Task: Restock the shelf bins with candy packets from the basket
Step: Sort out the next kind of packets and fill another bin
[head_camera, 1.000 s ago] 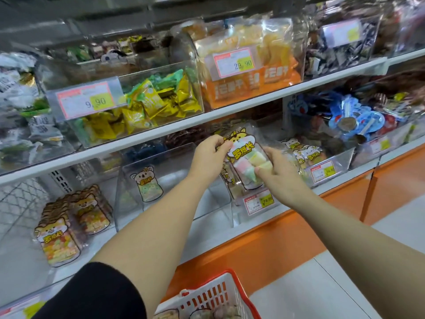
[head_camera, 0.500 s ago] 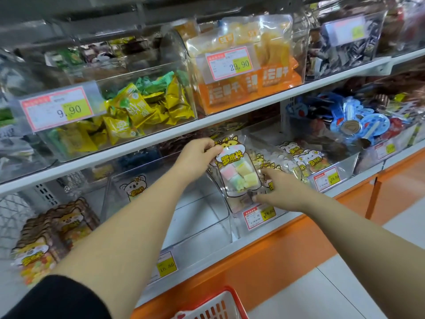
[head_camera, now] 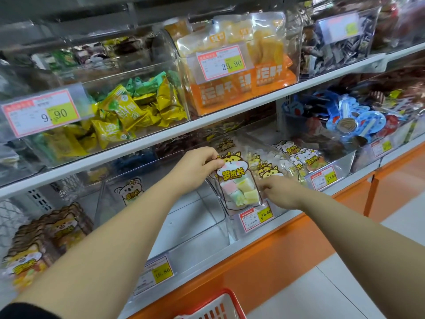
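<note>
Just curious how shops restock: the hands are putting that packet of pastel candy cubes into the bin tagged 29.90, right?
Not quite. In the head view the left hand and right hand hold the candy packet at the lower-shelf bin, whose price tag reads 16.80. The 29.90 tag is on the upper-shelf bin of orange bags.

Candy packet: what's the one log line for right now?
left hand pinches candy packet top | right hand touches its right edge | packet upright at clear bin front
</note>
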Motion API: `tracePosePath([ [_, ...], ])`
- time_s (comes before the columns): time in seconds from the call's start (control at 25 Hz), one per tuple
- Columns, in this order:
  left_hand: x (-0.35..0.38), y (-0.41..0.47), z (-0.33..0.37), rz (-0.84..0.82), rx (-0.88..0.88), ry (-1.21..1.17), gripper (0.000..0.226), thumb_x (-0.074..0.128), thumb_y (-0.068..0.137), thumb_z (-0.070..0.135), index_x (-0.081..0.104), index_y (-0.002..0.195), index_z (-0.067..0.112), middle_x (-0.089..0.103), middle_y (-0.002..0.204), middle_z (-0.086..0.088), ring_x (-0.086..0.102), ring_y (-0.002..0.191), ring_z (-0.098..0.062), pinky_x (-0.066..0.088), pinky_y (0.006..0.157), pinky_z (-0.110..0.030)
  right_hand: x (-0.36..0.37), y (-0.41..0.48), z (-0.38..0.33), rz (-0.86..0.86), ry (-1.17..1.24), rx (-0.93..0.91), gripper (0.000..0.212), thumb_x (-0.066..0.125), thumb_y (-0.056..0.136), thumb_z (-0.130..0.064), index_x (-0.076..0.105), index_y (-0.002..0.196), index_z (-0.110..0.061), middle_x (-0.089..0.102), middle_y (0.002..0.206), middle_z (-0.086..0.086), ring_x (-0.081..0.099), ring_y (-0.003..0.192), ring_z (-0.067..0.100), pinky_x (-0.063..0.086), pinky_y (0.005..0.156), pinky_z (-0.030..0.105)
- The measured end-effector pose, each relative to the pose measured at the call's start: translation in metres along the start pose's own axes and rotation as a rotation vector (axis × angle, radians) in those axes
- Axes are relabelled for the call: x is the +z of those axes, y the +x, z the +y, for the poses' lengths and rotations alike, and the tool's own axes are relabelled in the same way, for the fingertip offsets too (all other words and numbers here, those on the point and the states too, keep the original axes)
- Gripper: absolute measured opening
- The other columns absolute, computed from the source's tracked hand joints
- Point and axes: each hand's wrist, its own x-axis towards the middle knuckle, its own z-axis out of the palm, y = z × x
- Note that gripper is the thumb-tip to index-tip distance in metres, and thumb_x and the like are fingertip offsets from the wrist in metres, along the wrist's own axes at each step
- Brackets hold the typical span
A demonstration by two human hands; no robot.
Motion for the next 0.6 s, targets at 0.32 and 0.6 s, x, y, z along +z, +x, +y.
tracePosePath([
  [0.32,0.011,0.019,-0.004,-0.005,-0.134,0.194,0.03,0.06,0.1,0.029,0.056,0.08,0.008,0.058,0.074,0.0,0.05,0.066,-0.015,0.033,0.056,-0.03,0.0,0.003,-0.005,0.073,0.192,0.091,0.036,0.036,0.095,-0.013,0.068,0.086,-0.027,0.071,0.088,-0.003,0.059,0.084,0.012,0.036,0.099,0.033],
  [0.6,0.025,0.038,-0.012,0.008,-0.199,0.479,0.026,0.054,0.102,0.031,0.057,0.085,0.011,0.061,0.09,-0.009,0.058,0.083,-0.03,0.04,0.065,-0.034,-0.009,0.0,-0.019,0.67,0.281,-0.044,0.009,0.059,0.09,-0.03,0.064,0.085,-0.024,0.063,0.073,-0.009,0.059,0.069,0.012,0.049,0.061,0.03],
])
